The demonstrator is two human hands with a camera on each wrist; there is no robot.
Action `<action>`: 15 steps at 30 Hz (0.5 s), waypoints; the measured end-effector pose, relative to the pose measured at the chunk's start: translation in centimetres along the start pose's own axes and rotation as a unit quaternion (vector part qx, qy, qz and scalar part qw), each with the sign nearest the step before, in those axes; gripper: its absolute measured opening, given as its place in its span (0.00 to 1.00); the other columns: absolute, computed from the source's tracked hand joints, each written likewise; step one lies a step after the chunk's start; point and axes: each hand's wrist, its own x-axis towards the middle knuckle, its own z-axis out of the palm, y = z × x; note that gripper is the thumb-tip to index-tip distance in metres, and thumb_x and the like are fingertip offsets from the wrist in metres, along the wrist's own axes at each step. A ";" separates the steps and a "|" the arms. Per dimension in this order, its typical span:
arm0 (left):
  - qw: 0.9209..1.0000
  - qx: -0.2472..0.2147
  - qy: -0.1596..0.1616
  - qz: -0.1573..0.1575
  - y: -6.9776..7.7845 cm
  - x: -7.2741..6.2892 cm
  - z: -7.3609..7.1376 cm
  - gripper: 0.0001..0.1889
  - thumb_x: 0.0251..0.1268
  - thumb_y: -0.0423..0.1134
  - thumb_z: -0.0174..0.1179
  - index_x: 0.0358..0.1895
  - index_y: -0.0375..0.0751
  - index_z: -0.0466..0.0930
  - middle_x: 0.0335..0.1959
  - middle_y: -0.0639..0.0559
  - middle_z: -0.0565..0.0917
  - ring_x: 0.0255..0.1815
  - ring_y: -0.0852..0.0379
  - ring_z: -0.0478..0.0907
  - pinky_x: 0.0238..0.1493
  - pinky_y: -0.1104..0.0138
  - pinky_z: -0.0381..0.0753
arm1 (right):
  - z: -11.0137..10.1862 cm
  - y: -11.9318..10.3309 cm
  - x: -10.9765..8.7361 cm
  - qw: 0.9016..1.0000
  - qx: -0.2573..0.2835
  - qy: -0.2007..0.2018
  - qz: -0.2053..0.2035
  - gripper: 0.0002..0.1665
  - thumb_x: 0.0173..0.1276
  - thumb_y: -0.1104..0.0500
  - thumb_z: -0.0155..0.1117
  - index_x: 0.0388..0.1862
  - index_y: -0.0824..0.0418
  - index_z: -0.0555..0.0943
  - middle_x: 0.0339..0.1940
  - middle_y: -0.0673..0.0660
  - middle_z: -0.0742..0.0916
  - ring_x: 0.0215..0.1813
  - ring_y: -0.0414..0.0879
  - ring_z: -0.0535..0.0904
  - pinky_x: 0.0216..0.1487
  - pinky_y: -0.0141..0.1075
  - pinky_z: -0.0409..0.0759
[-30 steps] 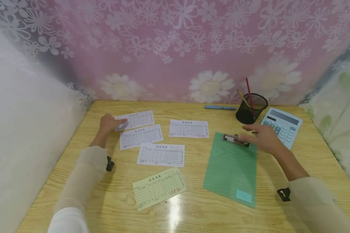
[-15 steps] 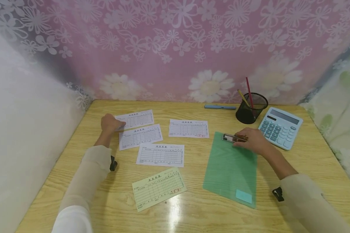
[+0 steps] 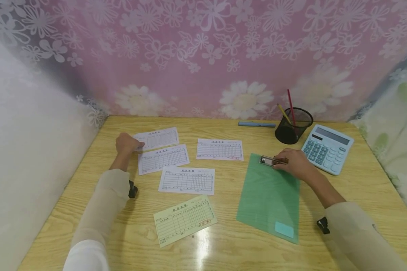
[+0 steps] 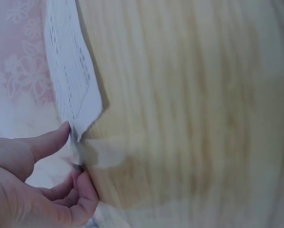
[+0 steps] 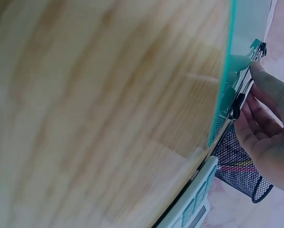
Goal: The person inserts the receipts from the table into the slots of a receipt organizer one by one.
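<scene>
My left hand (image 3: pixel 126 144) is at the left end of the farthest-left white receipt slip (image 3: pixel 160 138). In the left wrist view, the thumb and curled fingers (image 4: pixel 87 194) meet the slip's raised, bent corner (image 4: pixel 88 111). On the right side, my right hand (image 3: pixel 296 163) grips the metal clip (image 3: pixel 268 161) at the top of a translucent green clipboard (image 3: pixel 269 199), partly covering the clip. The right wrist view has the thumb on one side of the clip (image 5: pixel 241 90) and the fingers close along the other.
More white slips (image 3: pixel 163 159), (image 3: pixel 219 149), (image 3: pixel 186 180) and a yellow slip (image 3: pixel 185 220) lie on the wooden table (image 3: pixel 122 233). A blue pen (image 3: pixel 256 124), black mesh pen cup (image 3: pixel 288 131) and calculator (image 3: pixel 327 149) stand behind. A small blue note (image 3: pixel 284 229) is on the clipboard.
My right hand has moved left and come down onto the clipboard's clip, uncovering the calculator. My left thumb has drawn slightly left along the slip, which now looks bent.
</scene>
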 end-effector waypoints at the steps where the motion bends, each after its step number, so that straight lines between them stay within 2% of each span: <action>1: 1.000 -0.005 0.001 -0.003 0.0 0.1 0.0 0.28 0.55 0.45 0.68 0.49 0.21 0.77 0.45 0.30 0.82 0.46 0.38 0.80 0.44 0.55 0.84 | 0.0 0.0 0.0 1.000 0.000 0.003 -0.002 0.18 0.59 0.54 0.70 0.44 0.64 0.84 0.38 0.60 0.85 0.38 0.55 0.81 0.40 0.52 0.79; 9: 1.000 -0.021 -0.004 -0.022 -0.2 0.1 -0.2 0.30 0.54 0.46 0.69 0.52 0.22 0.75 0.49 0.31 0.81 0.50 0.38 0.78 0.49 0.54 0.82 | -0.2 -0.2 0.0 1.000 0.003 -0.001 -0.002 0.19 0.59 0.55 0.69 0.46 0.65 0.84 0.39 0.60 0.85 0.39 0.55 0.81 0.41 0.52 0.80; 12: 1.000 -0.010 -0.005 -0.012 -0.2 0.0 -0.3 0.29 0.56 0.47 0.67 0.50 0.23 0.76 0.48 0.31 0.81 0.48 0.39 0.78 0.46 0.55 0.82 | -0.2 -0.2 -0.1 1.000 -0.001 -0.004 -0.002 0.19 0.60 0.55 0.69 0.46 0.65 0.84 0.39 0.60 0.85 0.39 0.55 0.81 0.40 0.51 0.80; 15: 1.000 0.009 -0.006 0.013 -0.3 0.2 -0.4 0.24 0.58 0.46 0.65 0.44 0.24 0.80 0.43 0.32 0.84 0.40 0.43 0.79 0.38 0.58 0.81 | -0.2 -0.3 -0.2 1.000 -0.001 -0.002 -0.008 0.17 0.60 0.55 0.69 0.45 0.64 0.84 0.38 0.59 0.85 0.37 0.53 0.81 0.39 0.50 0.80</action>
